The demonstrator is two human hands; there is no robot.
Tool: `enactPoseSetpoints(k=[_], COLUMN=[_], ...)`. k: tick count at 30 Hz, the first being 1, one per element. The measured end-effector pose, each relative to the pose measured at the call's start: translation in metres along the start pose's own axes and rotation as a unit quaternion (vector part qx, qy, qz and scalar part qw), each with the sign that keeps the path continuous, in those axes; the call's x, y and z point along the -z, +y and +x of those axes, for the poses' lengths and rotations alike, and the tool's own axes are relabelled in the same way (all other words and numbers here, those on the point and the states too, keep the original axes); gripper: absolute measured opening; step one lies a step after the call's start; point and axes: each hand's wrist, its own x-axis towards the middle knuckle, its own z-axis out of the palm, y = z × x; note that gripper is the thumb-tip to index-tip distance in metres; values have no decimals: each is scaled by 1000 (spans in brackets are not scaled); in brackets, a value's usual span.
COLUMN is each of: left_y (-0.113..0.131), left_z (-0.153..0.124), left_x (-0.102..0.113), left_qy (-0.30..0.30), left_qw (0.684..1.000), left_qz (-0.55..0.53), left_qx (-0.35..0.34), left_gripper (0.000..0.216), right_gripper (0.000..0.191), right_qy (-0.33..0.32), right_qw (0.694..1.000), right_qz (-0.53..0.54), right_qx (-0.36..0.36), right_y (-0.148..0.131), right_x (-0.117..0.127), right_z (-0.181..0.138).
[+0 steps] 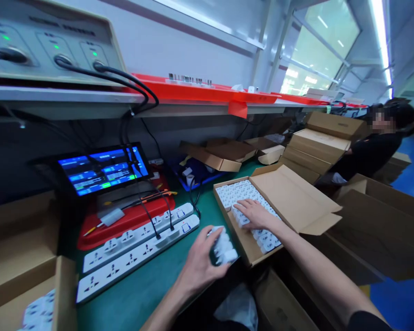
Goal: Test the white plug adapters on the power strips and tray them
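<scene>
White plug adapters (pixel 243 197) sit in tight rows inside an open cardboard carton (pixel 239 243), which lies at the right of the bench, its lid (pixel 293 197) folded back to the far right. From my remote view, the rows fill the far end and run toward the near corner. A strip of bare carton floor shows along the near left side, so I read the layer as mostly filled, with that strip left. I cannot tell what lies under the hand.

The right grip (pixel 255 214) is spread open, fingers resting on the adapters and holding none. The left grip (pixel 198 266) is curled around a short stack of adapters (pixel 224 246), just left of the carton, above the green bench mat (pixel 131 308).

Left of that lie two white multi-socket power strips (pixel 134 264), cables plugged in, beside a red tray (pixel 124 225) with orange-handled tools. Beyond is a lit touchscreen display (pixel 101 170), and a tester unit (pixel 51 41) stands on the shelf above. More flattened and stacked cartons (pixel 317 147) stand at far right, near a co-worker (pixel 369 151) in a dark top. Another carton (pixel 37 312) with adapters sits at near left.
</scene>
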Motion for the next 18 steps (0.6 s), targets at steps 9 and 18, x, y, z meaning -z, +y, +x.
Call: enactPoseSetpoints(k=[9, 18], left_y=[-110, -96], left_z=[-164, -189], left_x=[60, 59], left_qy=[153, 158], left_qw=[970, 959], left_qz=[150, 195], left_qx=[119, 134], left_gripper=[64, 72], right_gripper=[105, 86], right_qy=[-21, 113], right_qw=[990, 989], right_qz=[-136, -79], right_qx=[13, 47], right_y=[-12, -32], right_x=[-15, 11], right_z=[25, 20])
